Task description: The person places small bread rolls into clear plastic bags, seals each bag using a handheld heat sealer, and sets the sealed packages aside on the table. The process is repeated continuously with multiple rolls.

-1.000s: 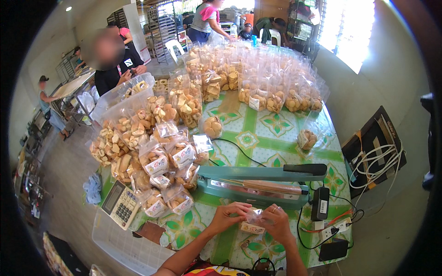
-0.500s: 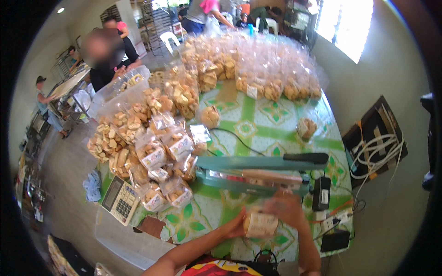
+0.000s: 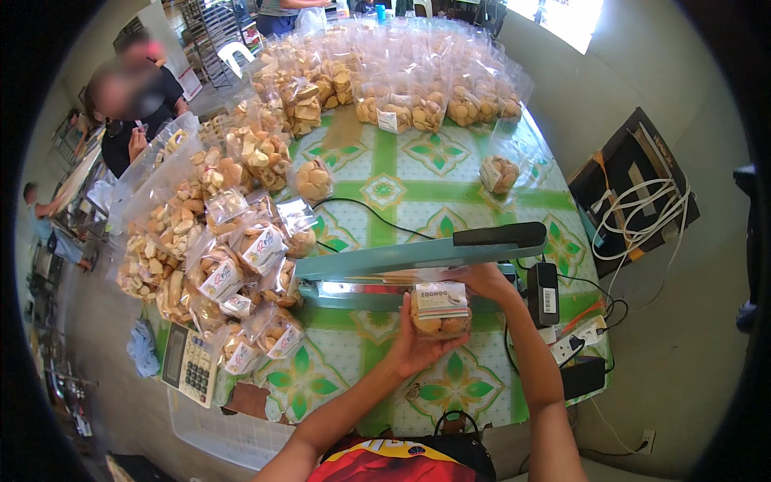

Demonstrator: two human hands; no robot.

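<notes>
Head view: the left hand [image 3: 418,349] is clamped on a clear labelled biscuit bag [image 3: 442,309], located just right of center in the frame, with the thumb along its left side and the other fingers beneath. The right hand [image 3: 483,279] is positioned at the bag's upper right — partly hidden, so its grip cannot be determined. The hands are apart. A teal impulse sealer [image 3: 361,300] spans the center of the frame behind the bag; its lever [image 3: 377,261] is raised, with a black handle [image 3: 498,234] at the right end. Packed bags [image 3: 221,277] occupy the left; a desktop calculator [image 3: 190,363] lies at lower left. A black power adapter [image 3: 544,291] rests right of the sealer — on the floral tablecloth [image 3: 434,153].
</notes>
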